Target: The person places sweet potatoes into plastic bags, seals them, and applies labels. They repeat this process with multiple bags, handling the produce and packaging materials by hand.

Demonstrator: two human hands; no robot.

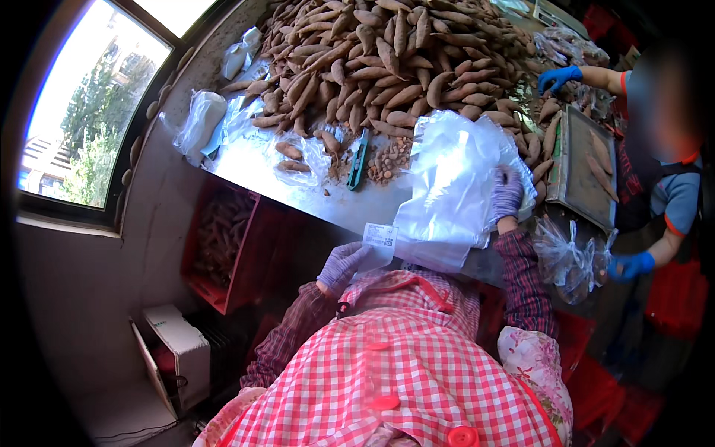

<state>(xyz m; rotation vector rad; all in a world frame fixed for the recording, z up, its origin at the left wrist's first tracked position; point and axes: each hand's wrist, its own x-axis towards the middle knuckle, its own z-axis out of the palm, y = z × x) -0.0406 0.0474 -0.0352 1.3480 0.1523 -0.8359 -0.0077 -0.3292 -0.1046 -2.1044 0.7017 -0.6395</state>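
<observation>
My left hand (341,269), in a purple striped knit glove, holds a white printed label (381,237) on a pale backing strip between thumb and fingers, just off the table's front edge. My right hand (507,193), gloved alike, rests on the right side of a stack of clear plastic bags (447,173). Its fingertips are blurred, so whether they pinch a bag is unclear. Left of the stack lie a green-handled cutter (358,162) and chopped sweet potato bits (389,159). Behind them rises a large heap of sweet potatoes (385,61).
A co-worker in blue gloves (631,266) stands at the right, one hand at a bundle of tied plastic bags (567,257). Sweet potatoes lie on a scale's metal tray (584,167). A red crate (237,257) of sweet potatoes stands below the table (290,195). A window (95,106) is at left.
</observation>
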